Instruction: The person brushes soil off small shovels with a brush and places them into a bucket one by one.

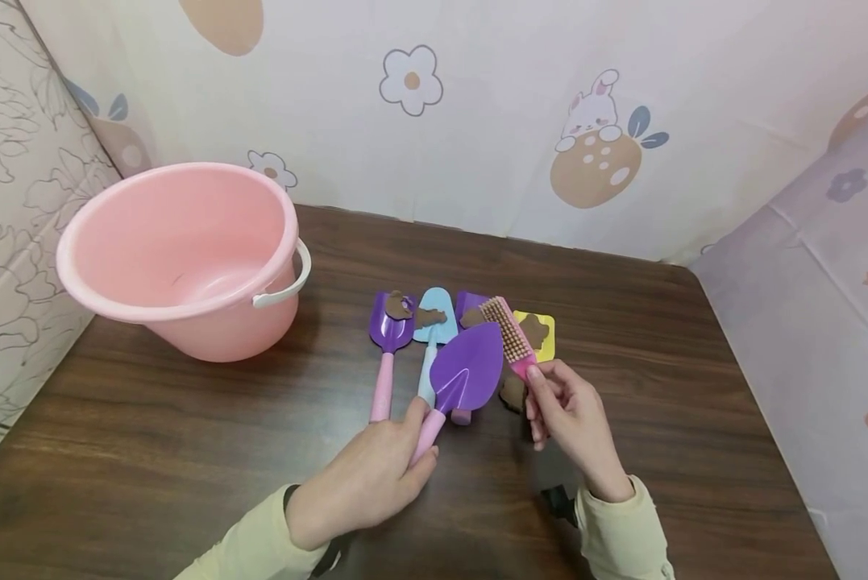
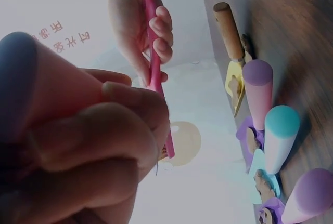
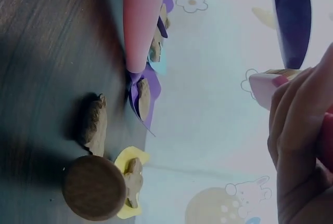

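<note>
My left hand (image 1: 368,475) grips the trowel (image 1: 470,366), slanting up-right; my right hand (image 1: 567,411) pinches the brush (image 1: 508,330), slanting up-left, just right of the trowel. Contact: cannot tell.

I hold the purple trowel (image 1: 470,366) aloft by its pink handle, its leaf-shaped blade bare and slanting up to the right; I grip the pink brush (image 1: 508,330), tan bristles facing me, its head leaning up-left just beside the blade.
</note>
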`<state>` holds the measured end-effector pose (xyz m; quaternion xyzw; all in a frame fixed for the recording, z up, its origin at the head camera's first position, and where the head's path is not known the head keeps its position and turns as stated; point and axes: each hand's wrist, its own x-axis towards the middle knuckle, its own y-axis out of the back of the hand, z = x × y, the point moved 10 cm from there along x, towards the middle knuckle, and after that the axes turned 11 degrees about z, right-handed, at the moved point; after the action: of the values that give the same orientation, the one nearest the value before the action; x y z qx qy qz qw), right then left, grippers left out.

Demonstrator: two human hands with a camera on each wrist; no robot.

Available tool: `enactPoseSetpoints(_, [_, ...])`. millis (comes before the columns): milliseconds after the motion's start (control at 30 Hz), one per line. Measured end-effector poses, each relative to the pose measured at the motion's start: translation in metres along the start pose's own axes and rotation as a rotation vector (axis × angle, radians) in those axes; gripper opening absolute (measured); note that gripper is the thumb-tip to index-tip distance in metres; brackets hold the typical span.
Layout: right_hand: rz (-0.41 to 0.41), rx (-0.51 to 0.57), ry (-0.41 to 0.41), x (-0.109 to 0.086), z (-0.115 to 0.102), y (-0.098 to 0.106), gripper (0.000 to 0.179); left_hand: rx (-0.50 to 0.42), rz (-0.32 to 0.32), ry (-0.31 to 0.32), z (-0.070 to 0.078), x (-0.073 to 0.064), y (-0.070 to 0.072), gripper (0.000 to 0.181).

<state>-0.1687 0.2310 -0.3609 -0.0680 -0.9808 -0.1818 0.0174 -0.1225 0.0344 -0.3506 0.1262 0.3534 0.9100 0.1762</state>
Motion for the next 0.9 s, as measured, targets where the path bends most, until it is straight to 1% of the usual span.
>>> enactPoseSetpoints(100, [-0.006, -0.025, 0.002, -0.002, 0.002, -0.005, 0.024, -0.022, 0.019, 0.011, 0.0, 0.001, 0.004, 0.032])
enactPoseSetpoints(167, [-0.032, -0.053, -0.003, -0.005, 0.005, -0.012, 0.025, -0.019, 0.048, 0.015, 0.0, 0.002, 0.008, 0.033])
enactPoseSetpoints(300, [-0.143, -0.12, -0.018, -0.014, 0.011, -0.032, 0.024, -0.001, 0.095, 0.03, -0.001, 0.005, 0.015, 0.032])
enactPoseSetpoints(367, [-0.196, -0.136, -0.02, -0.019, 0.011, -0.042, 0.024, 0.009, 0.106, 0.028, -0.002, 0.006, 0.017, 0.031])
enactPoseSetpoints(433, [-0.227, -0.139, -0.019, -0.023, 0.01, -0.048, 0.025, 0.016, 0.113, 0.026, -0.002, 0.006, 0.017, 0.029])
enactPoseSetpoints(533, [-0.242, -0.137, -0.017, -0.027, 0.006, -0.053, 0.026, 0.024, 0.123, 0.03, -0.003, 0.006, 0.018, 0.029])
enactPoseSetpoints(667, [-0.269, -0.129, -0.045, -0.031, 0.006, -0.057, 0.027, 0.026, 0.134, 0.041, -0.006, 0.007, 0.019, 0.027])
enactPoseSetpoints(733, [-0.279, -0.124, -0.052, -0.033, 0.006, -0.058, 0.028, 0.031, 0.139, 0.038, -0.006, 0.007, 0.019, 0.027])
enactPoseSetpoints(800, [-0.274, -0.118, -0.044, -0.033, 0.005, -0.057, 0.027, 0.034, 0.141, 0.034, -0.006, 0.007, 0.019, 0.027])
enactPoseSetpoints(900, [-0.234, -0.119, -0.019, -0.03, 0.0, -0.05, 0.025, 0.043, 0.144, 0.022, -0.005, 0.006, 0.018, 0.026])
